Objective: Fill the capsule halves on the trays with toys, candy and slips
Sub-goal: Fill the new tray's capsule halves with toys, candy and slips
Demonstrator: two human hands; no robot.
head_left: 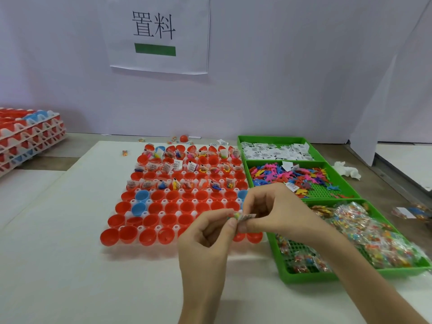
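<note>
Red capsule halves (pixel 171 202): far rows filled, near rows empty
Left hand (pixel 205 239): fingers pinch candy packet (pixel 236 215)
Right hand (pixel 278 211): fingers pinch slip (pixel 249 216)

Left grip (pixel 205 232), right grip (pixel 275 206) — both bare.

Red plastic capsule halves (pixel 173 208) dominate, plus a few blue capsule halves (pixel 142 196). Green rectangular plastic bins (pixel 280 275): white paper slips (pixel 275 152) with black print, small plastic toys (pixel 287 174) in pink, blue, yellow, orange, clear-wrapped candy packets (pixel 374 235) multicolour. White paper sign (pixel 159 33): black characters, green bar.
</note>
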